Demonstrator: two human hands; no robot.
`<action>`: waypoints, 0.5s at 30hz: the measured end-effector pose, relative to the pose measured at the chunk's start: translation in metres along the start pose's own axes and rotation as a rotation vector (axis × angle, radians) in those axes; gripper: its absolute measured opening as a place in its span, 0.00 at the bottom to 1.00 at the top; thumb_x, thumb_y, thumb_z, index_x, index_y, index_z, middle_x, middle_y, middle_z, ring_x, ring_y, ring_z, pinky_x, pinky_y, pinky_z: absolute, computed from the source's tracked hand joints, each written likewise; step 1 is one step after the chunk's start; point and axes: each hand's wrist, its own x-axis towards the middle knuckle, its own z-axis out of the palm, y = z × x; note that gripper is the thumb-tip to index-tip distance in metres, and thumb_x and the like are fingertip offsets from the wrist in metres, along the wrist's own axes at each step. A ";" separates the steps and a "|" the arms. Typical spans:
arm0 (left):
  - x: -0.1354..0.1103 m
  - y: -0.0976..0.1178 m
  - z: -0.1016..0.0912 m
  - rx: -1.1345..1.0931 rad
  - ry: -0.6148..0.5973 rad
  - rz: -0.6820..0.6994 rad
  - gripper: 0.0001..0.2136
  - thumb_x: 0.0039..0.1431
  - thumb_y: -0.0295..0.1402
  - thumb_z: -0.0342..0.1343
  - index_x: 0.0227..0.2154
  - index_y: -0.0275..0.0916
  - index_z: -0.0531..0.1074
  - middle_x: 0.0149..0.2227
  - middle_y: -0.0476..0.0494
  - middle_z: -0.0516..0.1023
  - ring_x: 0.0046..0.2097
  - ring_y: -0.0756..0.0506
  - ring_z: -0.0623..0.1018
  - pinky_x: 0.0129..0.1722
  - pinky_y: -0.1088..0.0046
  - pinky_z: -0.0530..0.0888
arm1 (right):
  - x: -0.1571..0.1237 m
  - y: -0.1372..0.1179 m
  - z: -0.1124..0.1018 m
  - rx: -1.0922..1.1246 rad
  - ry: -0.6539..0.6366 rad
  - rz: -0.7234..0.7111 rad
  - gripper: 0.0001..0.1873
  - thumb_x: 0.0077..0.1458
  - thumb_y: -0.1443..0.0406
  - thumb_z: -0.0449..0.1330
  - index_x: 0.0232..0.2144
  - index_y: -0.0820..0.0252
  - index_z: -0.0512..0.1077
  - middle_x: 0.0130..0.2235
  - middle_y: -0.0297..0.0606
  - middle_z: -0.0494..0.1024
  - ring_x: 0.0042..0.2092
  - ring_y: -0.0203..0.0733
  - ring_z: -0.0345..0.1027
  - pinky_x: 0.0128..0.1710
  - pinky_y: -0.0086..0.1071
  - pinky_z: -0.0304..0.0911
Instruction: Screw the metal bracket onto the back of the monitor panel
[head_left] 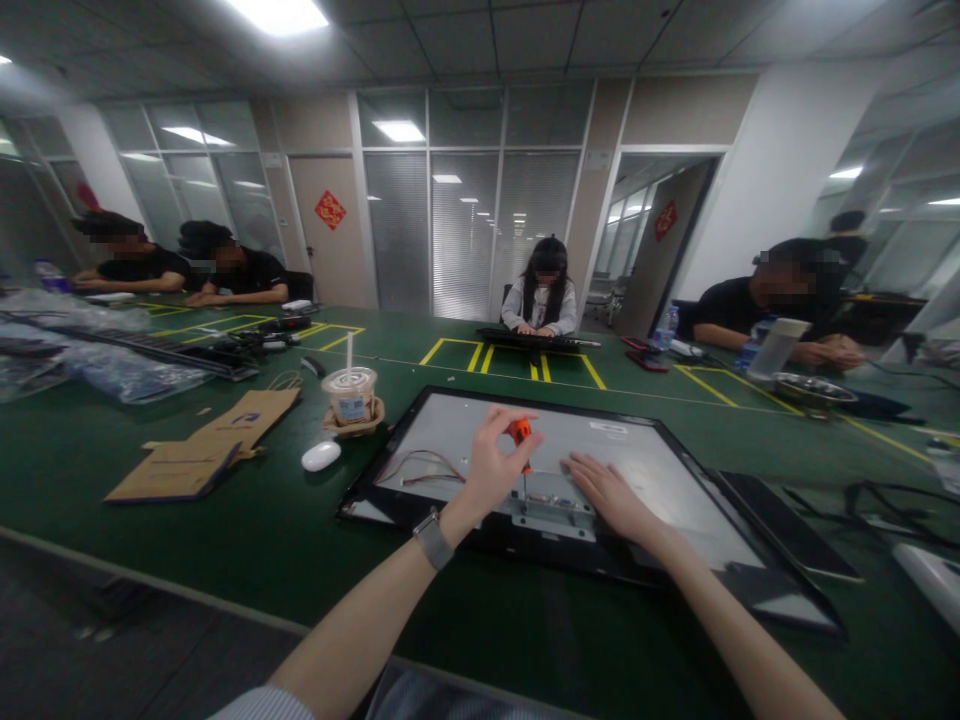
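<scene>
A flat monitor panel [480,415] with a black frame and grey metal back lies on the green table before me. My left hand [496,455], with a watch on its wrist, is closed around the orange handle of a screwdriver [523,432]. The screwdriver stands nearly upright, its shaft pointing down at a metal bracket [551,518] with ports near the panel's front edge. Whether its tip touches a screw is too small to tell. My right hand [611,495] lies flat on the metal back, right of the bracket, fingers stretched out. Thin wires [424,470] lie on the panel's left part.
A drink cup [351,400] in a carton holder, a white mouse [321,456] and a brown paper bag [214,450] are to the left. A black flat piece [787,520] and cables [885,510] lie right. Several people sit around the table.
</scene>
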 end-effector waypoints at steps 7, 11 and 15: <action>0.000 0.007 -0.001 -0.046 -0.056 0.011 0.13 0.67 0.32 0.48 0.46 0.39 0.76 0.44 0.41 0.74 0.45 0.45 0.74 0.46 0.68 0.72 | 0.003 0.004 0.003 -0.034 -0.004 -0.021 0.32 0.68 0.55 0.33 0.65 0.59 0.61 0.70 0.45 0.56 0.71 0.53 0.45 0.66 0.57 0.42; 0.000 0.004 0.000 -0.003 -0.007 -0.001 0.09 0.62 0.34 0.57 0.41 0.39 0.77 0.36 0.45 0.70 0.38 0.47 0.73 0.42 0.70 0.72 | 0.003 0.006 0.004 -0.016 0.016 -0.026 0.32 0.68 0.54 0.34 0.65 0.57 0.61 0.69 0.45 0.57 0.70 0.52 0.46 0.66 0.58 0.42; -0.001 0.006 -0.001 -0.035 -0.049 -0.009 0.12 0.66 0.33 0.50 0.44 0.40 0.77 0.41 0.43 0.71 0.40 0.47 0.73 0.43 0.70 0.72 | 0.002 0.005 0.003 -0.012 0.020 -0.030 0.32 0.68 0.54 0.34 0.65 0.56 0.62 0.69 0.45 0.57 0.70 0.51 0.46 0.66 0.58 0.43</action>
